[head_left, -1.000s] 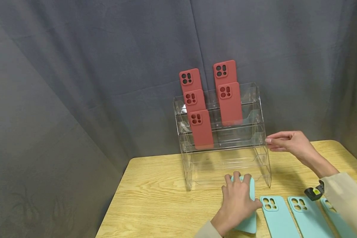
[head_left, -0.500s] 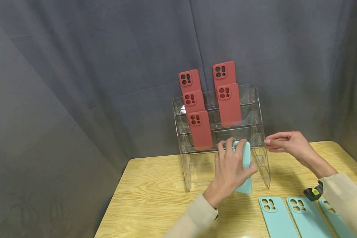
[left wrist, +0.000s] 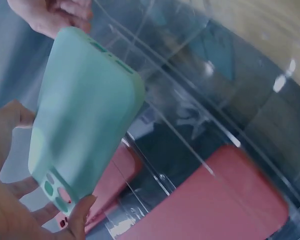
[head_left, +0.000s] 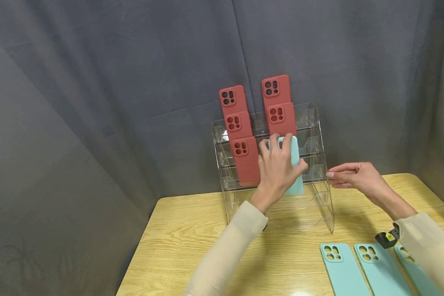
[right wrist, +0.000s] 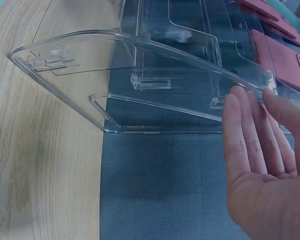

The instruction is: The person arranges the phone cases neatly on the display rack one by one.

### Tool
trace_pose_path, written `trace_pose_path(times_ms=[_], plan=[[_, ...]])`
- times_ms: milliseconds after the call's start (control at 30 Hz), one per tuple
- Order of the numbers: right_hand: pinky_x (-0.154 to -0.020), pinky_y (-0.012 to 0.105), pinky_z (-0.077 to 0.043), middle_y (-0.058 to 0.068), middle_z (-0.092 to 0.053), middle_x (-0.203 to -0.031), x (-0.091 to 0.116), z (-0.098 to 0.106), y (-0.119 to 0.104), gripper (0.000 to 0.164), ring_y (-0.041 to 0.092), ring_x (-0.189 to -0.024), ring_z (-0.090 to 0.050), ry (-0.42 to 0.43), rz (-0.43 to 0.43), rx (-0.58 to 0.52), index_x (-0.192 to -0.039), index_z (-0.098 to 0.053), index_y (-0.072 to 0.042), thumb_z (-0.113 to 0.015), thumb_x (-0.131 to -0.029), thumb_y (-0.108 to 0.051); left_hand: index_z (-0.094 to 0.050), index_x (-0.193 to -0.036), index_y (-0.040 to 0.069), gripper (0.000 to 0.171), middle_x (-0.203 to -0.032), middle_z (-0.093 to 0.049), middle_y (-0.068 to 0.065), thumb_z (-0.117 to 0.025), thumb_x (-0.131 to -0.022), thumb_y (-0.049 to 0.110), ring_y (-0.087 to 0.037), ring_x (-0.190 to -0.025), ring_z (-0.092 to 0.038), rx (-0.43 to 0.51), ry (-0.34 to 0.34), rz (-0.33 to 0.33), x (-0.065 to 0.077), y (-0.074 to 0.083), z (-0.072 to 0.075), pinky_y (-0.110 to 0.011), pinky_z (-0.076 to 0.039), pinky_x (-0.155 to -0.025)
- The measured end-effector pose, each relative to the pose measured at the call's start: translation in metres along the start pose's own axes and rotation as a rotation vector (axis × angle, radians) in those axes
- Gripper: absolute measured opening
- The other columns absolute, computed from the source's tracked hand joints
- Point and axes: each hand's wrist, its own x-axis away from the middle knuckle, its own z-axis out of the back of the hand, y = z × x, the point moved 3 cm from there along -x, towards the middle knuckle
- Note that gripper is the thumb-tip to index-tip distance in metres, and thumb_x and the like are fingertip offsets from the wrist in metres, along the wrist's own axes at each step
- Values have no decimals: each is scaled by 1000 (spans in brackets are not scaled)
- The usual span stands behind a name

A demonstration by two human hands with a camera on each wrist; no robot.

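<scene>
My left hand [head_left: 277,168] holds a mint-green phone case [head_left: 295,158] by its camera end, thumb on one edge and fingers on the other. In the left wrist view the same case [left wrist: 85,110] hangs tilted before the clear acrylic tiered stand [head_left: 311,115], apart from the red case [left wrist: 215,200] there. In the head view it covers part of the lower red case [head_left: 286,117] in the right column. My right hand [head_left: 362,181] touches the stand's right side edge; the right wrist view shows its fingers [right wrist: 247,135] nearly straight, thumb close by.
Several red phone cases [head_left: 246,164] lean in the stand's tiers in two columns. Mint-green cases [head_left: 344,267] lie in a row on the wooden table [head_left: 185,246] at front right. A grey curtain [head_left: 151,82] hangs behind and to the sides.
My left hand has taken the mint-green case off the table and carried it up and slightly left to the stand's right-hand column. My right hand stays at the stand's side.
</scene>
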Motion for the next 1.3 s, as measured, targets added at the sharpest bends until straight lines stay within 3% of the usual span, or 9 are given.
trace_pose_path(times_ms=[200,467,667,900,1300], plan=[[-81,27,-65,-4,-83,-103,0,0,1,55,9,-92,-80,-10,-1,-34,-134,-64,11,-74,-100,-31,-58,-142,22,69,-134,-62,-10,-78,-83,52,-37,-114,-61,-40,38,58,-22,-4,-9,-40,-63,-68],[-82,27,-64,-7,-82,-104,-1,-2,5,54,9,-94,-80,-8,-11,-16,-135,-64,10,-74,-100,-29,-57,-144,22,67,-138,-60,-11,-76,-87,51,-36,-122,-57,-103,90,102,-32,-6,-23,-44,-64,-79],[-82,27,-64,-7,-82,-104,-2,-2,5,55,7,-94,-79,-2,-16,-14,-137,-62,10,-74,-100,-30,-56,-149,22,70,-142,-58,-11,-76,-89,52,-38,-129,-56,-124,74,102,-32,-4,-34,-47,-64,-80],[-82,28,-65,-6,-82,-104,-3,-3,5,55,9,-94,-80,-9,-13,-22,-136,-63,11,-74,-100,-30,-55,-149,24,68,-144,-57,-10,-73,-91,54,-37,-129,-56,-197,7,106,-25,2,-46,-44,-64,-77],[-82,27,-65,-7,-82,-103,-2,-4,4,56,8,-94,-80,-4,-10,-18,-136,-63,11,-73,-101,-31,-53,-149,22,69,-148,-54,-12,-73,-91,54,-38,-129,-56,-192,-43,168,-22,12,-49,-46,-63,-79]])
